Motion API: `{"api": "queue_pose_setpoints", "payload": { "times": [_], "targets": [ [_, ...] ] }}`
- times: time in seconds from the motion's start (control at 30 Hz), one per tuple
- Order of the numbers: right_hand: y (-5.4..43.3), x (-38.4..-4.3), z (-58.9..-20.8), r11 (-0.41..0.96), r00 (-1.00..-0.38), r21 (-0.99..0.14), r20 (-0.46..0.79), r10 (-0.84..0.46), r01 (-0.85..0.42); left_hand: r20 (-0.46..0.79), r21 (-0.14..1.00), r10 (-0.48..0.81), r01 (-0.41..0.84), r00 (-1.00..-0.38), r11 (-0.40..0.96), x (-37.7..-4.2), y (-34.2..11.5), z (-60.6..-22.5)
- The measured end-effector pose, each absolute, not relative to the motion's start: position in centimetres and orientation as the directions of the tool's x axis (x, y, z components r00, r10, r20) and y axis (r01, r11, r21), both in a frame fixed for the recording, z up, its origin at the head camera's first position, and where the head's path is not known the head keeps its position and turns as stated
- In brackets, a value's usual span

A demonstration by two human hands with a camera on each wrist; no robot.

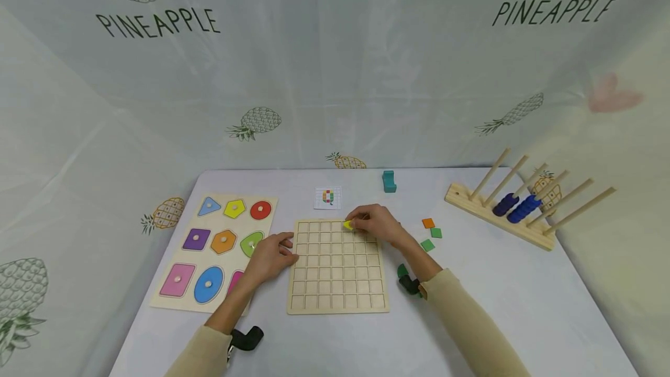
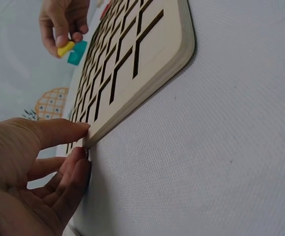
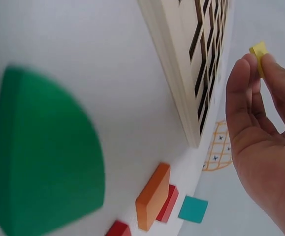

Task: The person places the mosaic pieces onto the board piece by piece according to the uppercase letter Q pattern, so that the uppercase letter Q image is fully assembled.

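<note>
In the head view a square wooden grid board (image 1: 337, 272) lies flat at the middle of the table. My right hand (image 1: 377, 224) is over its far edge and pinches a small yellow tile (image 3: 259, 54) between thumb and fingertips. My left hand (image 1: 272, 256) is at the board's left side. In the left wrist view its thumb (image 2: 66, 132) touches the board's rim, with the other fingers loosely bent beside the edge. A small card (image 1: 327, 197) with a pattern of coloured squares lies just beyond the board.
On the left lies a shape puzzle (image 1: 201, 269) with knobbed pieces. An orange tile (image 1: 428, 223), green tiles (image 1: 427, 245) and a rounded green piece (image 3: 53, 157) lie right of the board. A peg rack (image 1: 499, 217) with blue rings stands far right. A teal block (image 1: 389, 181) is at the back.
</note>
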State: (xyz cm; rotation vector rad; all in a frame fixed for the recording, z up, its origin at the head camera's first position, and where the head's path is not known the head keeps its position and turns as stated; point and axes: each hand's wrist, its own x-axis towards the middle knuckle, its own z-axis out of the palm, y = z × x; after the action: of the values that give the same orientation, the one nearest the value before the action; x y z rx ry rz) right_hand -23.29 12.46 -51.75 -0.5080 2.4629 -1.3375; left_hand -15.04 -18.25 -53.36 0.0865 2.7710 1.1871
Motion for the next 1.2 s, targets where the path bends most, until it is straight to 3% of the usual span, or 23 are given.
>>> {"api": "queue_pose_setpoints", "payload": {
  "times": [0.3, 0.77, 1.2],
  "targets": [
    [10.9, -23.1, -51.9, 0.444, -0.858, -0.887, -0.124, -0.498, -0.129, -0.112, 0.715, 0.077, -0.026, -0.991, 0.698, -14.9, -18.1, -53.3],
    [8.6, -23.1, -52.9, 0.470, -0.847, -0.873, -0.151, -0.510, -0.128, -0.113, 0.720, 0.052, -0.046, -0.992, 0.693, -14.9, -17.9, -53.2],
    [6.7, -23.0, -52.0, 0.575, -0.829, -0.786, -0.153, -0.539, -0.229, -0.136, 0.735, 0.053, -0.065, -0.989, 0.675, -14.9, -18.0, -53.4]
  ]
}}
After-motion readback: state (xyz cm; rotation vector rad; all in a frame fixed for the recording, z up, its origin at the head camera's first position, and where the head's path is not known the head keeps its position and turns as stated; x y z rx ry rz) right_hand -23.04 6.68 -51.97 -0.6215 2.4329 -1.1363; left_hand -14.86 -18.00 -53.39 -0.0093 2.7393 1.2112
